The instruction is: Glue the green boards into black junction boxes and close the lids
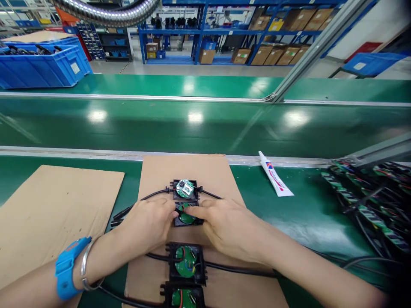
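Note:
A small black housing [178, 222] with a round green circuit board [186, 217] inside lies on a cardboard sheet between my hands. My left hand [153, 220] is closed, thumb and forefinger pinching the housing's left edge. The forefinger of my right hand [229, 226] reaches onto the board; its other fingers curl at the housing's right edge, partly hidden. Just beyond sits another black housing [176, 195] whose board [185, 188] shows a white-and-silver face. Nearer to me are two more open housings, one with a green board [185, 262] and thin coloured wires, the other [201, 295] cut off by the frame.
Cardboard [189, 164] lies under the housings, another sheet [61, 192] at left. A white tube [274, 175] rests at right, near a pile of wired circuit boards [369, 205]. Black cables [240, 269] run sideways. A metal post [314, 53] and blue bin [41, 64] stand farther back.

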`<action>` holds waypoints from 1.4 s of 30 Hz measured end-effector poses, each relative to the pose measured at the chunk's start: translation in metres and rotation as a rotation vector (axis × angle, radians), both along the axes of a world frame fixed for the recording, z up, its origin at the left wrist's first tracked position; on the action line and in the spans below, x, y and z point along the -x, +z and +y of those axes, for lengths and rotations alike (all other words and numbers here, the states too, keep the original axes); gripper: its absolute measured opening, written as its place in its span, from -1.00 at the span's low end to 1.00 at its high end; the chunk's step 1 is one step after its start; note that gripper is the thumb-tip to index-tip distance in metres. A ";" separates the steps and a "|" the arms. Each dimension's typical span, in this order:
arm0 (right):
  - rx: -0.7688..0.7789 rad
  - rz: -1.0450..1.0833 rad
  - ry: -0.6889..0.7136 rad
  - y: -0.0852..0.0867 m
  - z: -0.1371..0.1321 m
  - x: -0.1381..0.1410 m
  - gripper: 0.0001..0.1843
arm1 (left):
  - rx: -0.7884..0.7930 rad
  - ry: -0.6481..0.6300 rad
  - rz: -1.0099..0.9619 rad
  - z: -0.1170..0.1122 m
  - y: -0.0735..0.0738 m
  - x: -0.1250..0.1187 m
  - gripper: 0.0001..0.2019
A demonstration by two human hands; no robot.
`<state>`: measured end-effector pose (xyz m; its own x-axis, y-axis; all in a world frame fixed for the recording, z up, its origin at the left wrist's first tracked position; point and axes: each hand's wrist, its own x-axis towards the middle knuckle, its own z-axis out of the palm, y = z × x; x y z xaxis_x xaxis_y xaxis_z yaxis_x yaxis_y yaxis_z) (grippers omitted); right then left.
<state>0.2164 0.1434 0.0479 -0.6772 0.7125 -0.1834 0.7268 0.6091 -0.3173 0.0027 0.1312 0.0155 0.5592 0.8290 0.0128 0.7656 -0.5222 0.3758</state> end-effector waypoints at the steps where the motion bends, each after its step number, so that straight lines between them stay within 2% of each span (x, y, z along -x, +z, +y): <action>1: 0.000 -0.013 0.003 -0.002 0.001 0.001 -0.60 | 0.009 0.002 -0.016 0.001 0.001 0.000 -0.71; 6: -0.039 -0.087 0.002 -0.012 -0.001 0.005 -0.62 | 0.103 0.024 -0.121 0.007 0.007 0.004 -0.78; 10: -0.090 -0.096 0.013 -0.014 -0.008 0.008 -0.64 | 0.289 0.079 -0.091 0.015 0.012 0.008 -0.85; 14: -0.124 -0.048 -0.005 -0.016 -0.018 0.008 -0.66 | 0.474 0.101 -0.111 0.015 0.015 0.006 -0.76; 20: -0.100 -0.031 -0.048 -0.018 -0.024 0.006 -0.65 | 0.439 0.035 -0.005 0.009 0.019 0.002 -0.69; 26: -0.058 -0.069 -0.064 -0.015 -0.023 0.009 -0.64 | 0.749 0.123 -0.105 0.007 0.016 0.005 -0.68; 30: -0.058 -0.040 -0.064 -0.018 -0.024 0.009 -0.65 | 0.667 0.132 -0.018 0.004 0.016 0.006 -0.65; 33: -0.047 -0.005 -0.060 -0.019 -0.023 0.007 -0.66 | 0.465 0.097 0.170 0.002 0.016 0.000 -0.69; 36: -0.048 0.020 -0.061 -0.020 -0.023 0.006 -0.69 | 0.207 -0.006 0.395 0.004 0.015 -0.012 -0.78; 39: -0.076 0.032 -0.076 -0.020 -0.024 0.007 -0.69 | 0.115 -0.090 0.535 0.006 0.020 -0.020 -0.82; 42: -0.088 0.022 -0.085 -0.021 -0.026 0.009 -0.69 | 0.024 0.017 0.481 -0.003 0.025 -0.017 -0.80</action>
<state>0.2074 0.1171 0.0270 -0.6169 0.7802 -0.1033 0.7705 0.5720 -0.2814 0.0195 0.1286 0.0409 0.4830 0.8352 -0.2630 0.8641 -0.5032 -0.0112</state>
